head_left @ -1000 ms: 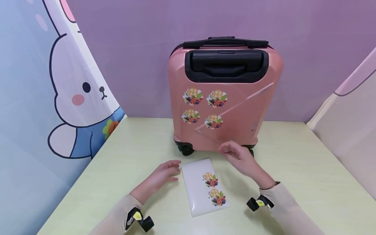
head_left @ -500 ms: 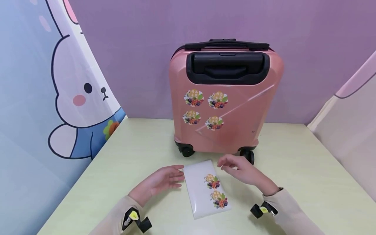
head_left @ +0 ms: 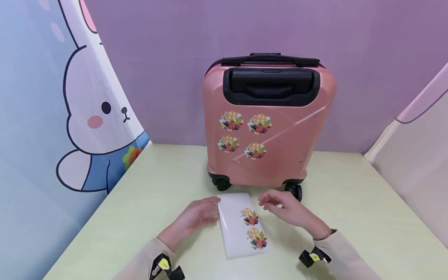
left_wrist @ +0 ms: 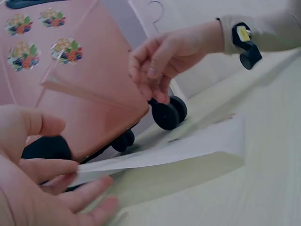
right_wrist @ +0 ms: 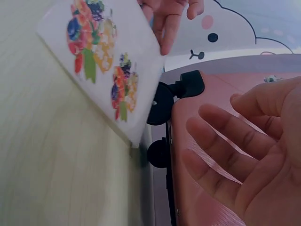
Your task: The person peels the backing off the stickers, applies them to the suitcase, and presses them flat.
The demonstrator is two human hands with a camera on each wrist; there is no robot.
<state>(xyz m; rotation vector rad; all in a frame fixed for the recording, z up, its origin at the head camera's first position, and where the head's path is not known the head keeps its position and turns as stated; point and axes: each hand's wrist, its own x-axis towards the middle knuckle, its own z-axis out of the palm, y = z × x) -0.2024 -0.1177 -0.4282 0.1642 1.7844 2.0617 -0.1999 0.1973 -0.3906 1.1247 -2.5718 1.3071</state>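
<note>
One purple backdrop (head_left: pixel 168 77) closes the rear of this place, and before it spreads a pale table (head_left: pixel 168 175). Upon the table stands upright a pink suitcase (head_left: pixel 280 159), its back turned toward the person. Next in size comes a white sheet (head_left: pixel 232 235), which is in front of the suitcase and between the two hands; part of its edge is raised above the tabletop. The left hand (head_left: pixel 194 217) is at the far left corner of this sheet. Its fingers are almost straight and apart from one another, and they meet the edge; whether they pinch it, I cannot tell. The right hand (head_left: pixel 285 208) hangs near the far right corner, not touching the sheet, with fingers loosely bent and small gaps between them. Four round fruit stickers (head_left: pixel 231 121) are on the suitcase, in two rows. Two smaller fruit pictures (head_left: pixel 257 239) are along the sheet's right side.
</note>
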